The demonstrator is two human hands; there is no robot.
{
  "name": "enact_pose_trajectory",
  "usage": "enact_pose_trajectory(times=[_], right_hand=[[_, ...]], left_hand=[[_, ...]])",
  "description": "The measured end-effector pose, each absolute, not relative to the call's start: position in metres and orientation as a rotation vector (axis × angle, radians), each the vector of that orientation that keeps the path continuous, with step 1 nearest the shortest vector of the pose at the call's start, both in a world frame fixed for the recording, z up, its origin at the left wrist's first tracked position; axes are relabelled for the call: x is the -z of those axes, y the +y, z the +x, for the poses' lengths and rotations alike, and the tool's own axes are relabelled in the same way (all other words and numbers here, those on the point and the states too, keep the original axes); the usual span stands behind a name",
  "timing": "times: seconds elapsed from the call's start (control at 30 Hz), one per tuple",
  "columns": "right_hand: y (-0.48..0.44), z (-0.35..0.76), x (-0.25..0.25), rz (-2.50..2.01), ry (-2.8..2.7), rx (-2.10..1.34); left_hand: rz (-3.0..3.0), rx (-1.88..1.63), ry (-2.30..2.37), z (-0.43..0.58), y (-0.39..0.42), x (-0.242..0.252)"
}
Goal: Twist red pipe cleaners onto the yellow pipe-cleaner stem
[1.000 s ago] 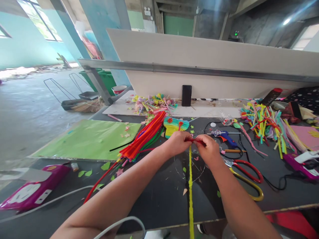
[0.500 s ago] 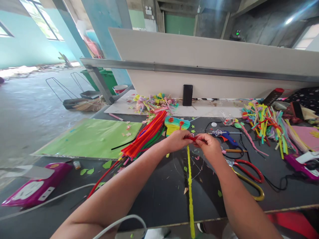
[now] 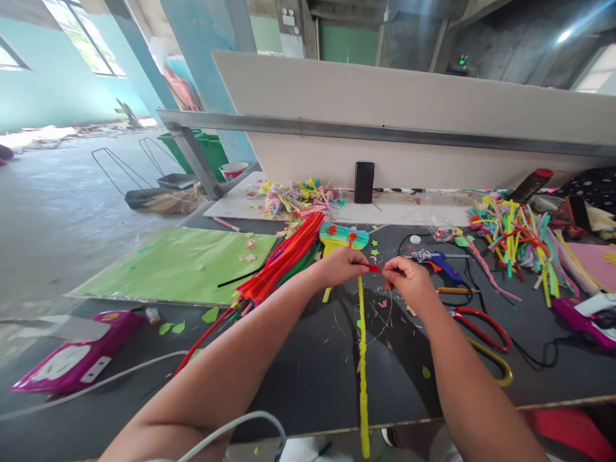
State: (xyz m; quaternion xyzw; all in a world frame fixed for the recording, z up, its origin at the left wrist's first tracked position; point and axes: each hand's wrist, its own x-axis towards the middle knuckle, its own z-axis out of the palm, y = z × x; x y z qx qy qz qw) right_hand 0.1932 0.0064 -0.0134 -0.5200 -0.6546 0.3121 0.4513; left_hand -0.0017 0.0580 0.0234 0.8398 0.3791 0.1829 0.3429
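Note:
My left hand [image 3: 344,264] is closed in a pinch on a short red pipe cleaner [image 3: 373,268]. A long yellow pipe cleaner strand [image 3: 362,353] runs from beneath those fingertips down past the table's front edge. At the other end of the red piece, the thumb and fingers of my right hand [image 3: 409,276] are pinched together. Just beyond my left hand lies a yellow and turquoise pipe cleaner piece [image 3: 344,237] with red flower-like dots. Beside my left forearm is a bundle of red pipe cleaners [image 3: 289,256].
Right of my hands lie a blue glue gun [image 3: 445,268], scissors [image 3: 486,330] and a pile of coloured pipe cleaner pieces [image 3: 513,234]. A green sheet [image 3: 168,263] and a purple box [image 3: 79,353] are at left. A phone [image 3: 364,182] stands against the white board [image 3: 409,90].
My hands have drawn slightly apart, showing more of the red pipe cleaner between them. The yellow strand has swung a little to the left at its lower end.

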Motion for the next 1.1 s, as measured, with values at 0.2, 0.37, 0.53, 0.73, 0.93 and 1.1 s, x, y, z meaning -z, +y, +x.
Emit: enact_pose_trajectory(times=[0.2, 0.37, 0.53, 0.73, 0.93, 1.1], right_hand=[[0.006, 0.194, 0.009, -1.34, -1.716, -0.676], [0.004, 0.192, 0.003, -1.373, -1.743, -0.658], [0.003, 0.189, 0.001, -1.384, -1.766, -0.647], [0.001, 0.187, -0.001, -1.381, -1.775, -0.653], [0.0, 0.188, 0.0, -1.34, -1.816, -0.62], [0.003, 0.191, 0.005, -1.341, -1.821, -0.605]], left_hand=[[2.28, -0.41, 0.943, -0.002, 0.056, -0.026], [2.328, -0.351, 0.919, -0.003, 0.055, -0.03], [2.273, -0.386, 0.822, -0.003, 0.054, -0.031], [2.202, -0.363, 0.871, -0.004, 0.056, -0.028], [2.127, -0.383, 0.876, -0.003, 0.058, -0.024], [2.11, -0.403, 0.882, -0.002, 0.057, -0.023]])
